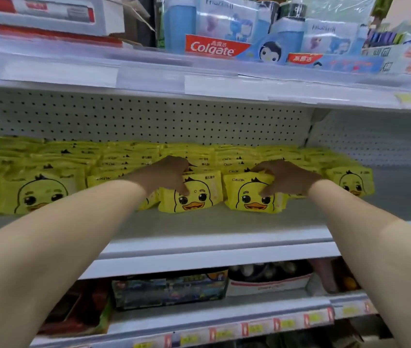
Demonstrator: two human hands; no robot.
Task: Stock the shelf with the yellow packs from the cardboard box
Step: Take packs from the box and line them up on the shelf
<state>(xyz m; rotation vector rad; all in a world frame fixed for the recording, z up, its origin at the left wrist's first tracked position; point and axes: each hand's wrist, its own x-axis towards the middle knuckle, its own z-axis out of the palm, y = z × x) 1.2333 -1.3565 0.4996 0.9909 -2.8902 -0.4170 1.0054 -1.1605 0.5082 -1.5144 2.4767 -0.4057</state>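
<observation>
Rows of yellow duck-face packs stand upright along the middle shelf (224,222). My left hand (169,172) grips the top of one front pack (194,197), fingers behind it and thumb on its face. My right hand (284,177) grips the neighbouring front pack (252,197) the same way, fingers curled over its top edge. Both packs rest on the shelf, a small gap between them. More yellow packs (38,192) fill the left end, and another pack (352,182) stands at the right. The cardboard box is out of view.
The upper shelf (199,79) overhangs, carrying Colgate toothpaste boxes (212,47) and blue gift sets. A perforated back panel (149,116) closes the rear. Bare shelf lies in front of the packs and to the right. The lower shelf (199,320) holds boxed goods.
</observation>
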